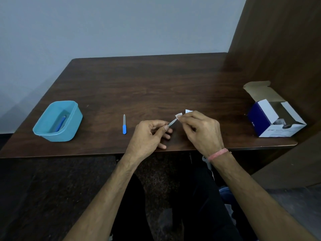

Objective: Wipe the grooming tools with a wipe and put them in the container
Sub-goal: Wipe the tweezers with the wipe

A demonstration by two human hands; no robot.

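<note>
Head view: our left hand pinches a thin nail file by its handle above the table; our right hand pinches the wipe around its blade. We judge it light, stiff, slippery; grip the handle.

A dark wood-grain bench stands against a pale wall, with a brown panel rising along its right side. Toward the left front corner sits a light blue plastic container, open at the top. Near the middle lies a nail file with a blue handle, its metal tip pointing away. At the far right edge rests an opened blue and white cardboard box, flaps up.
</note>
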